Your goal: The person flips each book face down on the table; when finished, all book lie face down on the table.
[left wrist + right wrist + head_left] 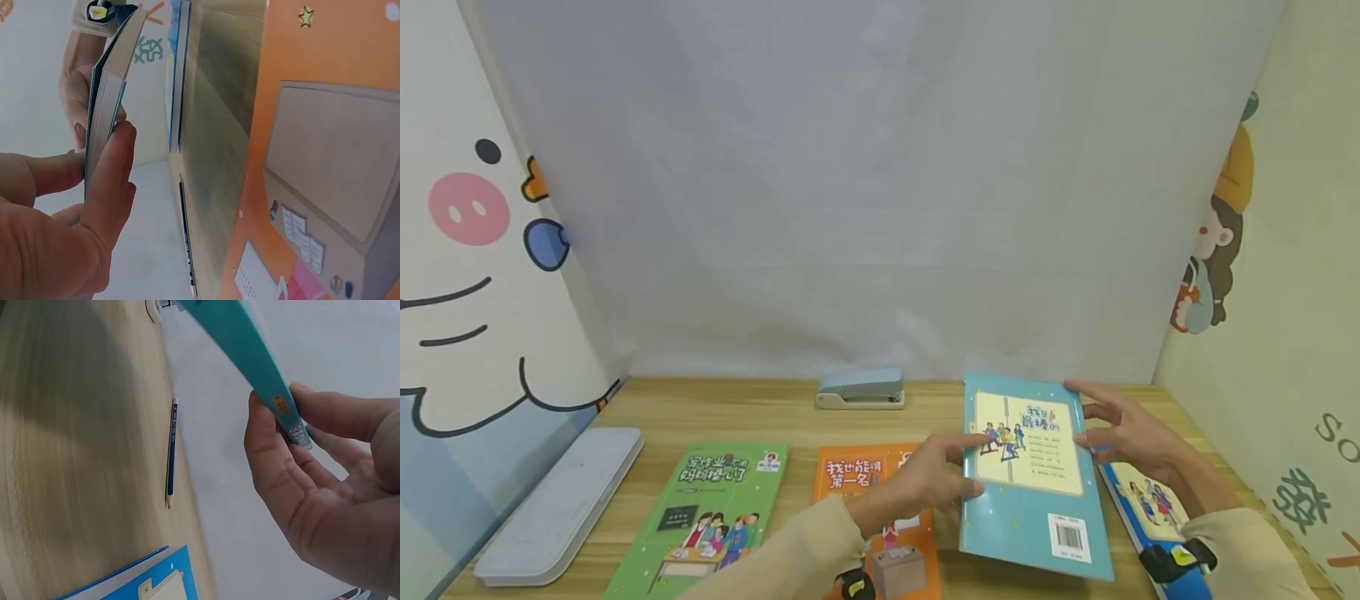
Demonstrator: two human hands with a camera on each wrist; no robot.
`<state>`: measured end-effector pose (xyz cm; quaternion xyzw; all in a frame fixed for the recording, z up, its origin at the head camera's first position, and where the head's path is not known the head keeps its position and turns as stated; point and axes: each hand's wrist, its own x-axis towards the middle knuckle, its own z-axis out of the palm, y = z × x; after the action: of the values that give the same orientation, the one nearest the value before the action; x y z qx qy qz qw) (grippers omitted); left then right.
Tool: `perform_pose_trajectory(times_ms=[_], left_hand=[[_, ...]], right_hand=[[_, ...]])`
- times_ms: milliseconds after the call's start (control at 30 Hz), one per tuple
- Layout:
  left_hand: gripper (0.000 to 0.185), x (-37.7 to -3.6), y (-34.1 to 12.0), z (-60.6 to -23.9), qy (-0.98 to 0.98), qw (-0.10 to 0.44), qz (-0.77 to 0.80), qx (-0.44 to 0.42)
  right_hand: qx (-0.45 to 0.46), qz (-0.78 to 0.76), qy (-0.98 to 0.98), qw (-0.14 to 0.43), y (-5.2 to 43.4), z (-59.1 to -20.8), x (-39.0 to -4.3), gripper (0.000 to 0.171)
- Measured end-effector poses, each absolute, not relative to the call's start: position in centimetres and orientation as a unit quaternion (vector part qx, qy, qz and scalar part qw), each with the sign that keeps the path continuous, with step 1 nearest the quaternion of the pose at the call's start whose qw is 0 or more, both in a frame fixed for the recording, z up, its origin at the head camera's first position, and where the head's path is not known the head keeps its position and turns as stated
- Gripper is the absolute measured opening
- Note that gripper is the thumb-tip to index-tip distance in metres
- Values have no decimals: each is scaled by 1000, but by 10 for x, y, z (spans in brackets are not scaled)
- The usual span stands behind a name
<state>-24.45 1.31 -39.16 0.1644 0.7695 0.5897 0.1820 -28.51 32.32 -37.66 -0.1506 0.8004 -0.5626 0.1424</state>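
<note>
Both hands hold a teal book (1015,521) up over the table, its back cover with the barcode toward the head view. My left hand (925,477) pinches the edge on the left, thumb on one cover and fingers on the other; the left wrist view shows the page edges between them. On the spine side, my right hand (1138,433) grips the book, thumb and fingers on opposite covers in the right wrist view. Below the left hand lies an orange book (898,575), partly hidden by that arm. A blue book (1138,492) lies under the right forearm.
A green book (700,533) lies left of the orange one. Farther left is a white flat case (561,508). A light blue stapler (861,387) stands at the back near the grey-white backdrop. A dark blue pencil (172,453) lies on the wooden table toward the back.
</note>
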Motion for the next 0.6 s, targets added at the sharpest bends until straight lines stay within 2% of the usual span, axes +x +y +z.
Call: perform_pose_trajectory(times_ms=[200,600], left_hand=[[70,-240,20,-404,787,195,565,151],[68,-237,31,-420,802,245,533,114]], right_hand=[[-135,-546,810,166,325,-385,-288,91],[-125,-528,813,213,324,-410,-292,86]])
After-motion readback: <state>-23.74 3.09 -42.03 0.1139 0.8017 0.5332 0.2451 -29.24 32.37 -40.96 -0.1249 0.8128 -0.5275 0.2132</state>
